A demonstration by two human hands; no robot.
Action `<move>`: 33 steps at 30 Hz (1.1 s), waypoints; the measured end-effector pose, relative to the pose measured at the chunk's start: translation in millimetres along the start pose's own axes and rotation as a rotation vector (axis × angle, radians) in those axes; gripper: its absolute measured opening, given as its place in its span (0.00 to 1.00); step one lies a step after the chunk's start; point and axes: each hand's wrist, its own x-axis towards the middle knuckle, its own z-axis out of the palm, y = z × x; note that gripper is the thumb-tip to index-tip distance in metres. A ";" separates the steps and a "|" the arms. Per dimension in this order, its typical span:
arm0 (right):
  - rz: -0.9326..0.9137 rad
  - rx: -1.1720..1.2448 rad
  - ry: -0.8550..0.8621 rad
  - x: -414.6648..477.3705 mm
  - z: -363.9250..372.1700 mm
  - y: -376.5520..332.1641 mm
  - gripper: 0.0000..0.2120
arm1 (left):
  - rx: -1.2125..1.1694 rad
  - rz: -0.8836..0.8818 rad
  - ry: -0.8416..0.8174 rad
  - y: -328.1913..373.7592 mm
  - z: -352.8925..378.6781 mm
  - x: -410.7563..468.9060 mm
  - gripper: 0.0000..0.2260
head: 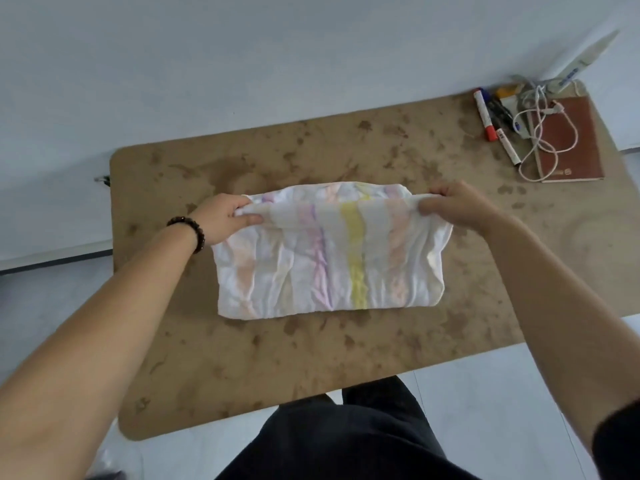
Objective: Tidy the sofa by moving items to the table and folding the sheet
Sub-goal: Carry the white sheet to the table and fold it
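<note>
Two hands pinch far corners of sheet (pixel 329 251): left hand (pixel 225 220) at 9 o'clock, right hand (pixel 453 206) at 3. Sheet mid-surface (pixel 242 375), folded small; top edge lifted, likely for next fold. Markers (pixel 485 116), cable (pixel 540 133), notebook (pixel 575 140) parked at 2 o'clock, clear of folding.

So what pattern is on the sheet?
White sheet with pastel pink, purple and yellow stripes, seen from the head camera.

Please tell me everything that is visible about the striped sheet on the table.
The sheet is soft, wrinkled white cloth with faded pink, purple, yellow and orange stripes. It lies folded into a thick rectangle on the brown speckled table. The left hand and right hand each pinch one far corner, lifting the far edge slightly and towards the person.
</note>
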 end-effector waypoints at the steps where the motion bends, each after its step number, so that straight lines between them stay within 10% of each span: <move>1: 0.017 0.009 0.018 21.8 0.5 -1.3 0.12 | 0.001 -0.008 0.007 0.4 -4.2 17.6 0.12; 10: -0.133 -0.340 0.391 67.2 79.3 -2.9 0.29 | 0.252 -0.208 0.696 6.3 52.1 74.2 0.22; 14: -0.420 -0.533 0.266 37.9 151.0 12.7 0.32 | 0.511 -0.040 0.434 4.5 121.0 46.7 0.27; 18: -0.197 -0.563 0.211 63.0 154.0 45.4 0.40 | 0.517 -0.297 0.329 -42.2 137.0 57.5 0.34; 33: -0.146 -0.535 0.212 64.9 128.6 65.9 0.38 | 0.420 -0.373 0.341 -57.3 111.0 64.3 0.35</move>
